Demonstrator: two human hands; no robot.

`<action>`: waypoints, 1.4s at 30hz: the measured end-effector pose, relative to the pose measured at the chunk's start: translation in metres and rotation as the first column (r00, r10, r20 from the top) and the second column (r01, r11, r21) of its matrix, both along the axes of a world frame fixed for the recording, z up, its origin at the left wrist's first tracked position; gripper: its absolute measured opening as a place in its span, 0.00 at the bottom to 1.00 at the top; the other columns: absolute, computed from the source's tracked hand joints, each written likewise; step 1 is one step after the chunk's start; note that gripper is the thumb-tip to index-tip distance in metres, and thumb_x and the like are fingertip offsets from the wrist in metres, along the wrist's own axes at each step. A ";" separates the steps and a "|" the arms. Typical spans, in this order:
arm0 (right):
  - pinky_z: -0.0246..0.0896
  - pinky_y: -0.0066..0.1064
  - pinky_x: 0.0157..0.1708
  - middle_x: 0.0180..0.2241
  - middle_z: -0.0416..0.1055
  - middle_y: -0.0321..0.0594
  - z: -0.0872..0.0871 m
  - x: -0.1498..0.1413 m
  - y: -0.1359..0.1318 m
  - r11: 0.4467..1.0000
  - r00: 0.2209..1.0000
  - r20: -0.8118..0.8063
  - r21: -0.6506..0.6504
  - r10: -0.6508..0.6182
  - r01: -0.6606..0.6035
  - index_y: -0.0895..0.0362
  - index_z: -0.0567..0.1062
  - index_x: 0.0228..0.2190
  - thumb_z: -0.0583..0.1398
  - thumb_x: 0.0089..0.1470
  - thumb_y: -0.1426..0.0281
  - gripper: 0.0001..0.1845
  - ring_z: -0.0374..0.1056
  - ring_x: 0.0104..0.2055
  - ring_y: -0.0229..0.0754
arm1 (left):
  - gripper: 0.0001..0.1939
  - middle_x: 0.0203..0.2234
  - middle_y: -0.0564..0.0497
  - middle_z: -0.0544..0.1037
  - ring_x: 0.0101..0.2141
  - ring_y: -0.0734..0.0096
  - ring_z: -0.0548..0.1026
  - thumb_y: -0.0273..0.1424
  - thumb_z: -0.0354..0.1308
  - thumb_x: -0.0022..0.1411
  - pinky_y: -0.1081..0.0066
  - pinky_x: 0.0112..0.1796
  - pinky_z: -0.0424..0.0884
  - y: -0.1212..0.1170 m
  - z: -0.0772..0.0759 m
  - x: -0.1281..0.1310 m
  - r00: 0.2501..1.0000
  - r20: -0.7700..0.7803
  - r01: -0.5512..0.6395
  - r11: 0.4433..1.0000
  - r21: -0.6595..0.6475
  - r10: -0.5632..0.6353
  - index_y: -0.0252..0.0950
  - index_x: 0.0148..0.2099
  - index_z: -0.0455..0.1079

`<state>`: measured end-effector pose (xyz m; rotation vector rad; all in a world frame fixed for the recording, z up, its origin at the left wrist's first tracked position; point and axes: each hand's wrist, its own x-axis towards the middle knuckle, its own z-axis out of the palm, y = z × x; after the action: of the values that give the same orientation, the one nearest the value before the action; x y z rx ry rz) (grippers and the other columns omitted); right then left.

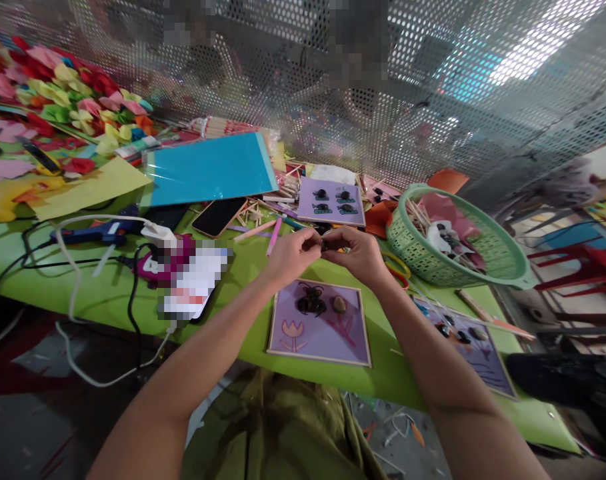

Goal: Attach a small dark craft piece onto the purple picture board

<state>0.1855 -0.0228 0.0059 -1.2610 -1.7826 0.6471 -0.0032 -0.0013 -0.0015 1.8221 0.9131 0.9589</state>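
My left hand (299,252) and my right hand (355,252) meet fingertip to fingertip over the table. Between them is a small dark piece, mostly hidden by the fingers, so its kind is unclear. Both hands look closed in a pinch. Just below lies a purple picture board (313,343) with a thin pale frame. On it sit a dark insect figure (311,301) with thin curled legs and a brown pebble (339,305) above a drawn pink stem. A drawn tulip (293,332) fills its lower left.
A green plastic basket (457,270) stands at right, beside another decorated board (483,360). Behind my hands lie a purple card (331,212) with dark figures and a blue sheet (213,170). At left are phones, cables (75,280), a blue glue gun (100,232) and paper petals (83,100).
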 end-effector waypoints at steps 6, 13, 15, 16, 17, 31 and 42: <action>0.72 0.35 0.33 0.29 0.81 0.39 0.001 0.000 0.000 0.999 0.998 -0.069 -0.031 0.003 -0.006 0.56 0.81 0.33 0.74 0.43 0.51 0.23 0.76 0.30 0.43 | 0.05 0.25 0.56 0.72 0.29 0.74 0.69 0.33 0.55 0.60 0.73 0.33 0.64 0.002 -0.001 0.000 0.994 0.101 0.042 0.994 -0.099 -0.032 0.37 0.32 0.67; 0.71 0.34 0.33 0.29 0.81 0.38 0.004 0.001 -0.001 1.000 1.000 -0.015 0.005 -0.017 0.017 0.55 0.81 0.33 0.74 0.46 0.52 0.21 0.76 0.30 0.43 | 0.07 0.30 0.51 0.78 0.33 0.68 0.77 0.35 0.57 0.63 0.70 0.36 0.71 0.005 -0.001 0.000 0.991 0.132 0.060 0.981 -0.187 -0.035 0.37 0.35 0.69; 0.71 0.35 0.34 0.29 0.81 0.38 0.005 0.001 -0.001 0.998 0.998 0.052 0.053 -0.028 0.025 0.54 0.82 0.33 0.73 0.48 0.53 0.19 0.76 0.30 0.43 | 0.07 0.30 0.50 0.79 0.34 0.67 0.78 0.35 0.58 0.64 0.70 0.36 0.71 0.006 -0.001 -0.001 0.994 0.100 0.058 0.978 -0.200 -0.038 0.37 0.36 0.69; 0.71 0.35 0.34 0.29 0.81 0.39 0.005 0.001 -0.001 0.997 0.996 0.081 0.074 -0.032 0.026 0.54 0.82 0.33 0.72 0.49 0.52 0.18 0.76 0.30 0.44 | 0.07 0.29 0.50 0.79 0.34 0.66 0.78 0.35 0.58 0.64 0.70 0.37 0.71 0.006 -0.001 -0.001 0.995 0.089 0.059 0.976 -0.208 -0.041 0.37 0.36 0.69; 0.71 0.35 0.34 0.29 0.80 0.39 0.005 0.001 -0.001 0.996 0.994 0.102 0.091 -0.034 0.025 0.54 0.82 0.33 0.71 0.50 0.52 0.18 0.76 0.31 0.44 | 0.07 0.29 0.50 0.80 0.34 0.66 0.79 0.35 0.58 0.64 0.70 0.37 0.71 0.007 -0.002 -0.001 0.996 0.084 0.061 0.975 -0.215 -0.044 0.37 0.35 0.69; 0.72 0.36 0.35 0.30 0.82 0.40 0.003 0.002 -0.002 0.997 0.995 0.099 0.078 -0.014 0.006 0.54 0.83 0.34 0.72 0.50 0.53 0.18 0.78 0.32 0.46 | 0.07 0.28 0.53 0.78 0.35 0.67 0.76 0.34 0.60 0.62 0.70 0.37 0.69 0.010 -0.006 0.000 0.989 0.127 0.099 0.975 -0.199 -0.074 0.37 0.33 0.69; 0.71 0.35 0.35 0.30 0.81 0.39 0.004 0.000 -0.004 0.997 0.991 0.133 0.077 -0.027 0.017 0.53 0.83 0.33 0.70 0.52 0.51 0.18 0.78 0.32 0.45 | 0.07 0.28 0.53 0.77 0.34 0.68 0.74 0.35 0.58 0.62 0.71 0.35 0.67 0.009 -0.005 -0.001 0.996 0.066 0.073 0.982 -0.174 -0.063 0.37 0.34 0.69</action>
<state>0.1856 -0.0264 0.0100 -1.2966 -1.8819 0.4870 -0.0038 0.0073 -0.0066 1.6554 0.8647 0.8582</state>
